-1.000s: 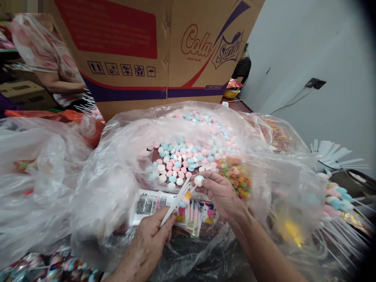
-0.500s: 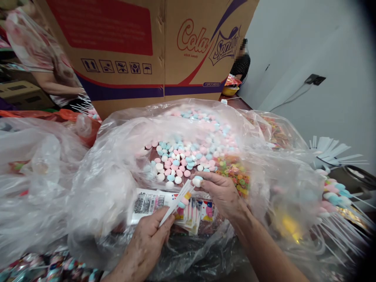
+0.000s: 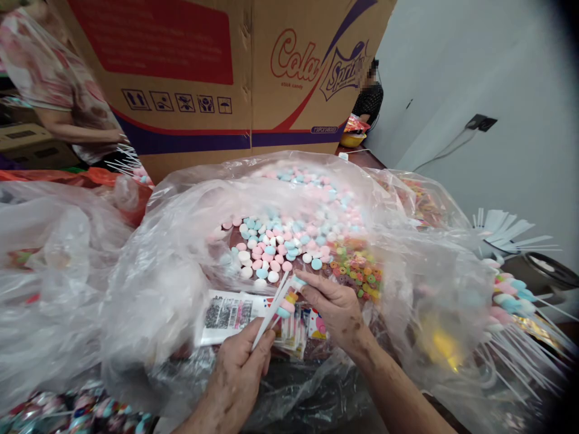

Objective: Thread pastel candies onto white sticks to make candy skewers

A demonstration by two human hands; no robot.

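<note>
My left hand is closed around several white sticks, which point up and to the right. On one of them sit candies in blue, pink and orange-yellow. Thumb and fingers of my right hand pinch a white-and-blue marshmallow at the upper end of that stick; whether the stick has gone into it I cannot tell. Just beyond lie loose pink, blue and white marshmallows in an open clear plastic bag. Small ring-shaped gummies in several colours lie right of them. Printed packets lie beneath my hands.
A large cardboard box stands behind the bag. At right are finished candy sticks and a holder with white sticks. Wrapped candies lie at lower left. Another person is at left, one more behind the box.
My right hand has brought the marshmallow slightly down and left, onto the upper end of the stick. My left hand has shifted slightly, still gripping the sticks.
</note>
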